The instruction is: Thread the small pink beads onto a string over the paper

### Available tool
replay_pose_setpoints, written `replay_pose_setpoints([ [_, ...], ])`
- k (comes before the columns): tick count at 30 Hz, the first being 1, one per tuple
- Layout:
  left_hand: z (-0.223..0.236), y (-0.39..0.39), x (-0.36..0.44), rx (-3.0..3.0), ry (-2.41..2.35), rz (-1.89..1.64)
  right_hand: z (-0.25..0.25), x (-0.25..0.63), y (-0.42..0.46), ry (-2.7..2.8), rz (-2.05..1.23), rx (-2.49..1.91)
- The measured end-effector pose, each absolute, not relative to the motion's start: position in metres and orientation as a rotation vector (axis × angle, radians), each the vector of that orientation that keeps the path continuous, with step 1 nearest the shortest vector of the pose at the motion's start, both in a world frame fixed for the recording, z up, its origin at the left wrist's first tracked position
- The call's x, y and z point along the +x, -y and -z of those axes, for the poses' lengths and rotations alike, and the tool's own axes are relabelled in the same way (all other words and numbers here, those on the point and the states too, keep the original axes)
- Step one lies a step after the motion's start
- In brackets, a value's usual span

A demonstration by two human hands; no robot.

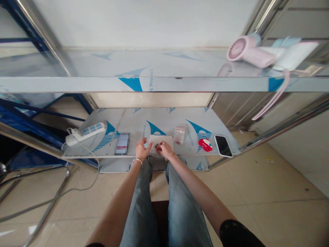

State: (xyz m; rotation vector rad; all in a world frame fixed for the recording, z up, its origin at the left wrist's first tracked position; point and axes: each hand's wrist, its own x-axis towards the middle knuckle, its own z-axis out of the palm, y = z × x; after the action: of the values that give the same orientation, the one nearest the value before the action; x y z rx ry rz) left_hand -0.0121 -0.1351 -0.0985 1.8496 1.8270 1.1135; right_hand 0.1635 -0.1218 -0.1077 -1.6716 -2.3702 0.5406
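L hand [141, 150] fingers spread, approx 9 o'clock of white pad [167, 139]; R hand [165, 149] fingers bunched over tiny dark bits [156, 145] on it, can't tell if gripping. Poss. risk: R-hand bump scatters bits.

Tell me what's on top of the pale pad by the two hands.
Against the pale pad, a small dark item shows by the right hand, too small to identify or tell whether held. That hand covers part of the pad; anything beneath it is hidden.
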Motion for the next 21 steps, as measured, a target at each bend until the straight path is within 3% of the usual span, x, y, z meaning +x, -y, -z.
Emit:
replay_pose_setpoints([
  [14,0.0948,0.1388,-0.0152,1.942,-1.815,-1.034,0.114,0.1569,0.1205,2.292,-0.467,-1.608],
  [21,0.0904,0.142,-0.0082,2.145,-1.802,-0.96,0.108,0.1613,0.1157,1.844,-0.279,-1.453],
])
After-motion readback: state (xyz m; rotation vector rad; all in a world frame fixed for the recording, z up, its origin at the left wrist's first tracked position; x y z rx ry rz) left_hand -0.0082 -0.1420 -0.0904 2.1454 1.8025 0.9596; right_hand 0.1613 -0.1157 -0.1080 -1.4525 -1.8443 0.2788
